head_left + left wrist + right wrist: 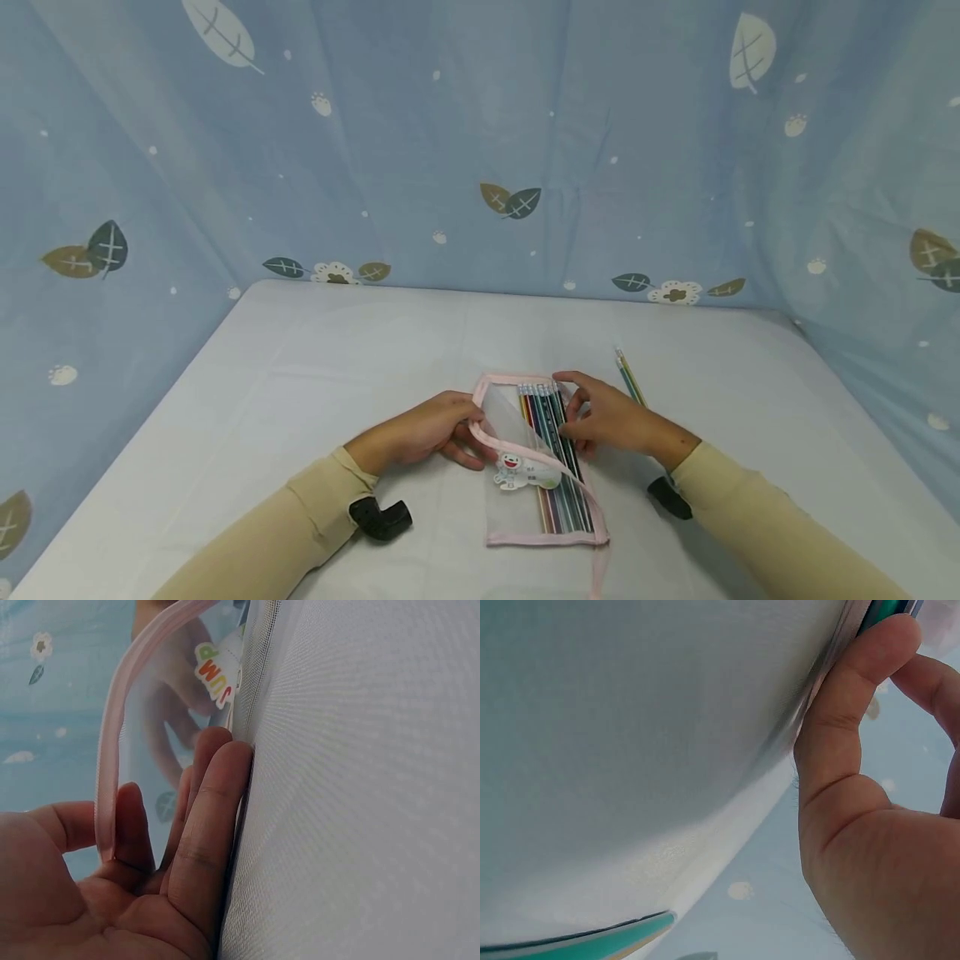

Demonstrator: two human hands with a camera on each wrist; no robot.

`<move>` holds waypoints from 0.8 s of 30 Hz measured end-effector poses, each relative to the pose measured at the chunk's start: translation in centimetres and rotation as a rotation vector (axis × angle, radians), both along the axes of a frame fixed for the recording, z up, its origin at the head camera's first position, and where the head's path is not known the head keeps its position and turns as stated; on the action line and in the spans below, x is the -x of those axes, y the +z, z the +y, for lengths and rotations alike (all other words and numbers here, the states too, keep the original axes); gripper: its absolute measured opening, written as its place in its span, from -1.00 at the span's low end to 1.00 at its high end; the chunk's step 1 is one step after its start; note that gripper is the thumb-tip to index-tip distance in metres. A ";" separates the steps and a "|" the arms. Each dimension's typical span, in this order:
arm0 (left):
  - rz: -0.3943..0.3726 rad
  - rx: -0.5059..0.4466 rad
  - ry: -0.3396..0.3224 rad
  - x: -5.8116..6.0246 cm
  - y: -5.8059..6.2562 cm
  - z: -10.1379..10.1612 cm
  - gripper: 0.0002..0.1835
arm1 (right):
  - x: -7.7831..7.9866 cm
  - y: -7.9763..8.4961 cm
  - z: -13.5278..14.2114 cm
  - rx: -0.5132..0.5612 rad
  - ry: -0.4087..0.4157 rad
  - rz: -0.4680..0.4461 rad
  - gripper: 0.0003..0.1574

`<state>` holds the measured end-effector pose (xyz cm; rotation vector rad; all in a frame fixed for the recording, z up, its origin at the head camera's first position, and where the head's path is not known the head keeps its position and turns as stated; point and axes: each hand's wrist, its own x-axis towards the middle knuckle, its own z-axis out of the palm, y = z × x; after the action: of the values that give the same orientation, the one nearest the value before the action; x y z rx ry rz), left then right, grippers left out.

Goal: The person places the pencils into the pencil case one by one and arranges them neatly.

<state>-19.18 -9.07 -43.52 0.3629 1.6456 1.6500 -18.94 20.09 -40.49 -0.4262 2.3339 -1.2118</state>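
Observation:
A clear pencil pouch (517, 540) with pink trim lies on the white table, its flap folded back. Several pencils (573, 512) lie side by side in its right half, eraser ends toward the back. My left hand (431, 429) pinches the pouch's pink border (109, 772) between thumb and index finger. My right hand (618, 421) is at the pouch's right edge. Its index fingertip is by the pencil tops and its thumb touches a green pencil (883, 610). Whether these fingers grip a pencil is not clear. A cartoon tag (517, 472) sits on the pouch.
Behind the right wrist, loose pencils (628, 377) lie on the white table (360, 333). A pink strap (600, 571) trails from the pouch's near right corner. Blue patterned cloth (435, 142) closes off the back and sides.

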 end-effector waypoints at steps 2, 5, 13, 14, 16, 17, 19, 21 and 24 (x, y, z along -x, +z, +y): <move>-0.003 0.002 0.000 0.0 0.0 0.0 -0.69 | 0.0 -0.1 -0.2 -0.007 0.016 0.005 0.00; -0.004 0.005 0.000 0.0 0.0 0.0 -0.69 | 0.0 -0.2 -0.4 -0.039 0.036 0.020 -0.01; 0.009 0.001 -0.012 0.1 0.0 0.1 -0.69 | -0.1 0.0 -1.0 -0.115 0.065 0.064 -0.02; 0.009 0.000 -0.012 0.1 0.0 0.1 -0.69 | -0.2 0.0 -1.0 -0.119 0.071 0.069 -0.02; 0.008 -0.002 -0.011 0.1 0.0 0.0 -0.69 | -0.3 0.0 -1.1 -0.129 0.081 0.082 -0.02; 0.008 -0.003 -0.009 0.0 0.0 0.0 -0.69 | -0.3 0.0 -1.2 -0.133 0.086 0.087 -0.02; 0.006 -0.002 -0.006 0.0 0.0 0.0 -0.69 | -0.4 0.1 -1.3 -0.141 0.087 0.099 -0.03; 0.005 -0.001 -0.003 0.0 0.0 0.0 -0.69 | -0.4 0.1 -1.4 -0.149 0.084 0.104 -0.04; 0.002 0.003 -0.001 0.0 -0.1 0.1 -0.69 | -0.6 0.3 -1.5 -0.153 0.075 0.111 -0.03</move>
<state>-19.16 -9.01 -43.58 0.3637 1.6496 1.6466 -18.34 18.60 -40.22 -0.5344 2.4595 -0.9897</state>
